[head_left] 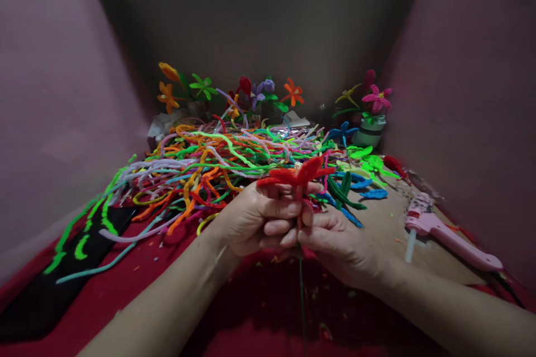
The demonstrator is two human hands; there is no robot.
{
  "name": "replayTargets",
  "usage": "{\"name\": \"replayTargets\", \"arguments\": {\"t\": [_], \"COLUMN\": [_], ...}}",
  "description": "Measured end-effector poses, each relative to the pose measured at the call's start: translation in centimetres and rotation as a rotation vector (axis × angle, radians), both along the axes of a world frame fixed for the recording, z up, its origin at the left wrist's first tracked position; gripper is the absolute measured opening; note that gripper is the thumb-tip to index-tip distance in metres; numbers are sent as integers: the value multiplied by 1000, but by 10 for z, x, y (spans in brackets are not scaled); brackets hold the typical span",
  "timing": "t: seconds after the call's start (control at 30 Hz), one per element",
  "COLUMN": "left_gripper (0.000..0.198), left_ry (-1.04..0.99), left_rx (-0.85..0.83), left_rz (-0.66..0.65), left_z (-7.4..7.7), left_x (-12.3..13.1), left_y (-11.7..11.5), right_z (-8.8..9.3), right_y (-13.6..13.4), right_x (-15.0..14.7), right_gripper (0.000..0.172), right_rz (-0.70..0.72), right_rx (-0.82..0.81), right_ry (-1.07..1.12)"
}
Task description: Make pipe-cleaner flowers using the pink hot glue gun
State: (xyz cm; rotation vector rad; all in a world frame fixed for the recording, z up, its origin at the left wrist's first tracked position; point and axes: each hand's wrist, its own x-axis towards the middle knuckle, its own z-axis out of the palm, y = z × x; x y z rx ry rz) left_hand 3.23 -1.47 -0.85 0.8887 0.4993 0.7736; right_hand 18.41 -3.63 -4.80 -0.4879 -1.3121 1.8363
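Observation:
A red pipe-cleaner flower point(298, 174) stands upright at the middle of the view, its fuzzy petals spread above my fingers. Below it a thin green stem point(302, 295) runs straight down toward the bottom edge. My left hand point(268, 217) pinches the red base just under the petals from the left. From the other side, my right hand point(335, 237) pinches the same stem slightly lower, its thumb and fingers closed on it. The fingers of both hands meet around the stem and cover part of it.
Behind my hands lies a big tangled heap of coloured pipe cleaners point(209, 162). To the right, a pink glue gun point(452, 234) rests on a brown board point(389, 234). Finished flowers stand at the back, some in a jar point(369, 131). A black strip point(46, 295) lies at left.

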Motion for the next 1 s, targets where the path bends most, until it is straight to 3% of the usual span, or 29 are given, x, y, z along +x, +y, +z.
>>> {"name": "replayTargets", "arguments": {"t": [0.17,0.3,0.53,0.7,1.0], "left_gripper": [17,22,21,20,21], "left_ry": [151,235,132,45,167], "left_rx": [25,28,-29,-85,-10], "left_rz": [121,199,-16,-99,118], "left_z": [4,4,1,-2,2], "left_x": [4,7,1,2,7], "left_y": [-1,0,2,0,0], "right_z": [0,3,-6,-3,-1], "right_y": [2,4,5,-1,2], "right_x": [-1,-3,1,0,-3], "right_gripper": [16,20,25,19,14], "right_rz": [-108,-79,-37,35,-130], "right_rx": [-15,-13,39,-47,-52], "right_ry": [-34,-40,-102,0,-76]}}
